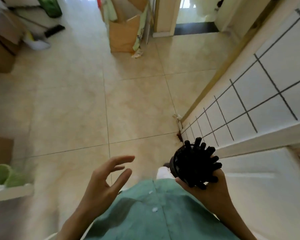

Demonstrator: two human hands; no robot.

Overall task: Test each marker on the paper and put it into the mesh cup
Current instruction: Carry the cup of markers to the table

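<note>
Fingers of our left hand [107, 177] are spread and loosely curved, holding nothing, hovering over the floor [76, 104] in front of the green shirt [156, 213].

Floor: glossy beige tiles, thin dark grout lines, hard and slick. A dropped cup would likely scatter markers and they'd roll.

Moving right: our right hand [208, 186] is clamped around the mesh cup [177, 163], fingers wrapped on its lower wall, cup tilted so the mouth faces up toward the camera. Cup is black, round, perforated metal by the look; we judge it light and stiff, with a wall that gives decent friction. Best hold is around the wall near the base, as now, keeping it upright.

Markers [200, 163] fill the cup in a dense bundle, black cylindrical caps or ends sticking out past the rim. Smooth plastic, rigid, light singly; together they make the cup top-heavy, we reckon. Pick one by the protruding end, pinch and pull straight out.

Far right: white tiled wall [267, 84] with dark grout. No paper or work surface visible to us.
</note>
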